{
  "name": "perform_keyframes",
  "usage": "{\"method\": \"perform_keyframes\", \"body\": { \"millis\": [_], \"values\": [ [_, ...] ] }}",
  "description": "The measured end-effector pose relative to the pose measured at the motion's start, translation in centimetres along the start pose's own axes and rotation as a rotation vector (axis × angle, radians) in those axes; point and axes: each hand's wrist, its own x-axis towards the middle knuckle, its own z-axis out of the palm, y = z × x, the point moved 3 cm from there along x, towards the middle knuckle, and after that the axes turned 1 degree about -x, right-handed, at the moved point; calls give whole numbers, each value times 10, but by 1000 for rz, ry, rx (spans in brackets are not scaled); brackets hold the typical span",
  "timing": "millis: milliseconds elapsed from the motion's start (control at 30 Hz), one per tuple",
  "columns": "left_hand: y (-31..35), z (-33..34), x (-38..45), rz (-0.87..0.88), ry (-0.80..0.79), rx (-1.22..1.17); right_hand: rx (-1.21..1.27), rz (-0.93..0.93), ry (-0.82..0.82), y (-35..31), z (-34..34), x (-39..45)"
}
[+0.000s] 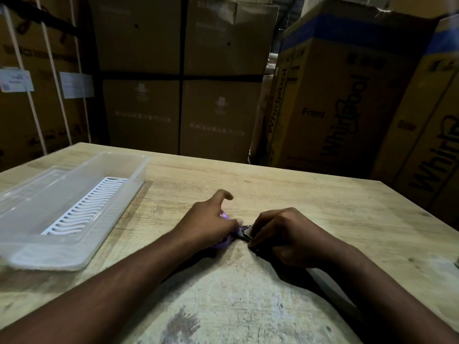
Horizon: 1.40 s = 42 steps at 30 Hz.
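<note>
Both my hands meet at the middle of the wooden table [310,202]. My left hand [211,222] covers a small purple object [224,216], its thumb pressed on it and its index finger lifted off. My right hand [280,234] is curled round a dark object [244,232] that joins the purple one between the hands. Most of both objects is hidden under my fingers, so I cannot tell what they are.
A clear plastic bin [119,194] with a white slotted tray [84,207] inside lies on the table's left side. Tall cardboard boxes [335,95] stand close behind the table's far edge and to the right.
</note>
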Motion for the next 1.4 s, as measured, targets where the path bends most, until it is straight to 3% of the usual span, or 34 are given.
{"method": "perform_keyframes", "body": {
  "millis": [267,467,867,1100,1400],
  "values": [
    [-1,0,3,-11,40,92,0,40,-21,2,-3,-2],
    [-1,0,5,-3,61,97,157,211,392,21,-20,-10],
    [1,1,3,-24,73,117,-9,25,103,-2,1,6],
    [2,1,1,-15,120,114,-86,73,-2,-4,-3,2],
    [1,2,0,4,135,118,-59,92,44,-5,5,11]
  ]
}}
